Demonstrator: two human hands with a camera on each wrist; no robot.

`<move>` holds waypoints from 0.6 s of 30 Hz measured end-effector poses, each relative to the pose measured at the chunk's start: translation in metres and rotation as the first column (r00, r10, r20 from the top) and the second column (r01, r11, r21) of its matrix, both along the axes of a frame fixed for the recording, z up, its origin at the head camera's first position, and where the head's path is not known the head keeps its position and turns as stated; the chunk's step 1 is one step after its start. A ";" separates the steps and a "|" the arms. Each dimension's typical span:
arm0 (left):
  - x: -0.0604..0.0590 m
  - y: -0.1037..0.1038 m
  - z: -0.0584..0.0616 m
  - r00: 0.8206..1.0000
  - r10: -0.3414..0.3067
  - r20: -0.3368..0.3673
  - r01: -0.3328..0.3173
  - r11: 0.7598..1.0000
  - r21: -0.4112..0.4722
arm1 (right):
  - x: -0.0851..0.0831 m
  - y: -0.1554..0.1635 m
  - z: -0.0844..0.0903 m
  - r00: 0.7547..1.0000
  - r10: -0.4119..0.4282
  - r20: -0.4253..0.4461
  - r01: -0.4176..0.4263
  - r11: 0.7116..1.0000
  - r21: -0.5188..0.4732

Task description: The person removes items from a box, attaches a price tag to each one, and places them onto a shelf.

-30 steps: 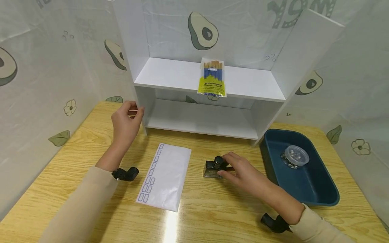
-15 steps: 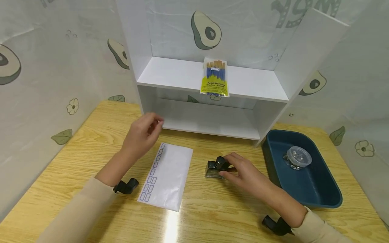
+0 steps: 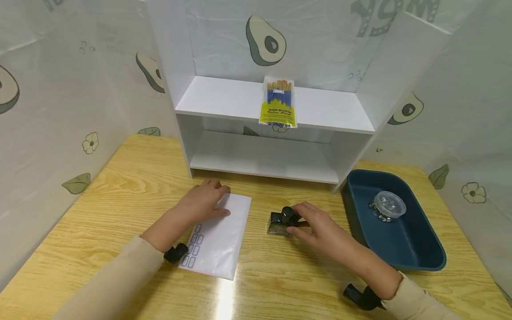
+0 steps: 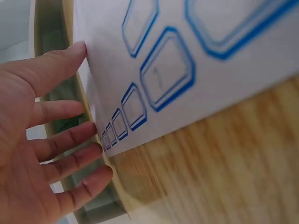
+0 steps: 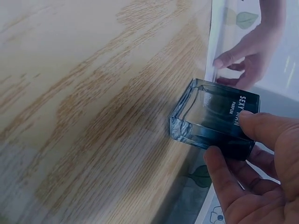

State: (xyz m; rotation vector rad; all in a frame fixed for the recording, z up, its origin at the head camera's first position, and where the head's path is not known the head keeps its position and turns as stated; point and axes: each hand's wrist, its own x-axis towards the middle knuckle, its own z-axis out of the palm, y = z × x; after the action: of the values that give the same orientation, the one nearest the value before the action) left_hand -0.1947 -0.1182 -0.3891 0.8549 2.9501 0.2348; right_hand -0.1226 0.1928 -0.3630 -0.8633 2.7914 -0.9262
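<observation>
A white sheet printed with blue-outlined boxes along its left side lies on the table. Over its upper left part is my left hand, palm down; in the left wrist view its fingers are spread and loosely bent, holding nothing. Whether the fingertips touch the sheet is unclear. To the right, my right hand pinches a small glass perfume bottle between thumb and fingers. The right wrist view shows the bottle clear at one end and dark at the other, lettered "SEXY MAN PARFUM".
A white two-tier shelf stands at the back, with a pack of artist brushes on its upper board. At the right is a dark teal tub holding a round clear container of small metallic pieces.
My left hand has come down and rightward from beside the shelf to the sheet, and its pinched fingers have spread. The right hand stays at the perfume bottle.
</observation>
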 end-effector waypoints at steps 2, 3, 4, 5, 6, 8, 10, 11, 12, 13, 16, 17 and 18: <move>-0.001 -0.001 -0.001 0.999 0.020 0.025 -0.020 1.000 0.011 | 0.000 0.000 -0.001 1.000 0.001 -0.003 -0.001 1.000 -0.001; -0.001 -0.002 -0.001 0.999 0.027 0.040 -0.028 0.999 0.022 | 0.000 0.001 -0.001 1.000 0.000 0.003 0.000 1.000 -0.006; -0.002 -0.003 -0.001 0.998 0.032 0.054 -0.034 0.999 0.035 | 0.000 0.001 -0.002 1.000 -0.001 0.008 0.001 1.000 -0.011; -0.003 -0.004 -0.002 0.997 0.038 0.069 -0.041 0.998 0.048 | 0.000 0.001 -0.002 1.000 -0.004 0.014 0.004 1.000 -0.014; -0.003 -0.005 -0.002 0.996 0.042 0.084 -0.047 0.997 0.062 | 0.000 0.001 -0.003 1.000 -0.004 0.011 0.004 1.000 -0.012; -0.004 -0.007 -0.003 0.992 0.046 0.114 -0.056 0.995 0.087 | 0.000 0.001 -0.003 1.000 -0.006 0.014 0.007 1.000 -0.012; -0.005 -0.009 -0.003 0.990 0.042 0.135 -0.056 0.993 0.101 | 0.000 0.001 -0.004 1.000 -0.004 0.010 0.004 1.000 -0.008; -0.005 -0.009 -0.003 0.989 0.039 0.146 -0.055 0.993 0.106 | 0.000 0.001 -0.004 1.000 -0.004 0.007 0.004 1.000 -0.004; -0.005 -0.009 -0.002 0.987 0.037 0.159 -0.056 0.992 0.111 | 0.001 0.001 -0.004 1.000 -0.003 0.005 0.003 1.000 0.000; -0.005 -0.010 -0.002 0.984 0.036 0.172 -0.056 0.992 0.114 | 0.001 0.001 -0.004 1.000 -0.004 0.009 0.004 1.000 0.000; -0.004 -0.009 0.001 0.975 0.008 0.221 -0.042 0.988 0.149 | 0.001 0.002 -0.004 1.000 -0.004 0.025 0.004 1.000 0.001; -0.003 -0.009 0.003 0.967 -0.019 0.253 -0.031 0.981 0.191 | 0.001 0.003 -0.004 0.999 -0.004 0.034 0.004 1.000 -0.001; -0.002 -0.008 0.005 0.957 -0.051 0.284 -0.017 0.972 0.235 | 0.001 0.003 -0.003 0.999 -0.006 0.037 0.006 1.000 0.002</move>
State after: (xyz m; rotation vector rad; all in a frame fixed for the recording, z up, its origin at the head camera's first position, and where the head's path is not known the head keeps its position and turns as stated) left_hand -0.1969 -0.1262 -0.3844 0.7908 2.6747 0.6599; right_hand -0.1216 0.1960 -0.3661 -0.8290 2.7652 -0.9305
